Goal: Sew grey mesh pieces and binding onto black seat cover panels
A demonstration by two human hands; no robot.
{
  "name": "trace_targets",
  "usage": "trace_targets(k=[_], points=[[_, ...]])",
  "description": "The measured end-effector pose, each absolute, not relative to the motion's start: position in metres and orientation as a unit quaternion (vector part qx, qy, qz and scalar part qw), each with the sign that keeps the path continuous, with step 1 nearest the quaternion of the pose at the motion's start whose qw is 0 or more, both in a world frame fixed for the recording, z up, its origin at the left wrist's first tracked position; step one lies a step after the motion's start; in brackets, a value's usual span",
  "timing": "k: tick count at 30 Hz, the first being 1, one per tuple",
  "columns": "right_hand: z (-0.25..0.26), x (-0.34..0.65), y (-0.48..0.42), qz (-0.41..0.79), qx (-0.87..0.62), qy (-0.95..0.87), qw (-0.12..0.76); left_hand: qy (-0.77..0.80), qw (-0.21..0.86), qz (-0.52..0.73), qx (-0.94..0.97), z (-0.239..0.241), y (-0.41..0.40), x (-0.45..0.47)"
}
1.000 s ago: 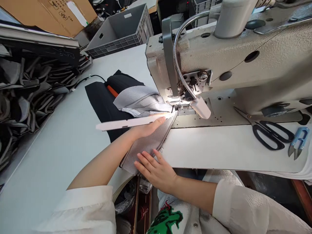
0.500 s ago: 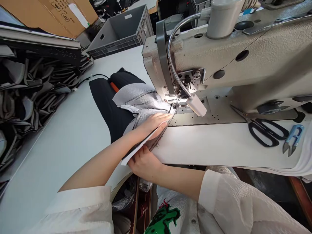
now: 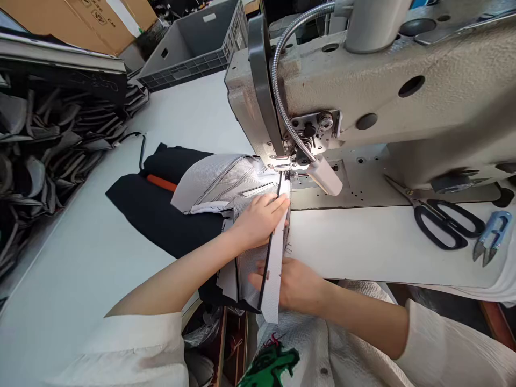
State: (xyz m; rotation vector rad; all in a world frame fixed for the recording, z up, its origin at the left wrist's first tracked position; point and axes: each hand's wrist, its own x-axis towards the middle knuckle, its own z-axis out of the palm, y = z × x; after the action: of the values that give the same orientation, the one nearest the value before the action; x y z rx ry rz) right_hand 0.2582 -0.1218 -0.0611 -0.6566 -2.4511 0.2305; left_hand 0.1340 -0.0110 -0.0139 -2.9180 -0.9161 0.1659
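A grey mesh fabric piece (image 3: 226, 180) lies on black fabric (image 3: 161, 215) in front of the sewing machine (image 3: 363, 91). A long white strip (image 3: 274, 263) runs from the needle area toward me over the table edge. My left hand (image 3: 260, 219) presses flat on the mesh and the strip's upper part, just before the presser foot (image 3: 282, 167). My right hand (image 3: 296, 282) grips the strip's lower part, fingers closed around its edge. An orange stripe (image 3: 161, 183) shows on the black fabric.
Black scissors (image 3: 443, 220) and blue thread snips (image 3: 489, 234) lie on the machine bed at right. A lamp on a gooseneck (image 3: 324, 174) lights the needle. Stacked grey and black pieces (image 3: 44, 140) fill the left. A grey crate (image 3: 193, 48) and cardboard boxes (image 3: 80, 21) stand behind.
The white strip has swung from lying sideways to pointing toward me. My right hand moved from flat on the mesh to gripping the strip's lower end. The fabric shifted left.
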Motion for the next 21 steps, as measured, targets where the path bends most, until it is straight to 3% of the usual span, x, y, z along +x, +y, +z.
trace_targets(k=[11, 17, 21], points=[[-0.069, 0.281, -0.124, 0.061, -0.334, -0.900, 0.275, -0.266, 0.051, -0.001, -0.963, -0.017, -0.021, 0.132], [-0.056, 0.285, -0.120, 0.071, -0.415, -0.884, 0.203, -0.236, 0.060, -0.023, -0.970, -0.016, -0.012, 0.127], [-0.051, 0.285, -0.115, 0.052, -0.433, -0.877, 0.199, -0.221, 0.073, -0.041, -0.972, -0.016, -0.009, 0.124]])
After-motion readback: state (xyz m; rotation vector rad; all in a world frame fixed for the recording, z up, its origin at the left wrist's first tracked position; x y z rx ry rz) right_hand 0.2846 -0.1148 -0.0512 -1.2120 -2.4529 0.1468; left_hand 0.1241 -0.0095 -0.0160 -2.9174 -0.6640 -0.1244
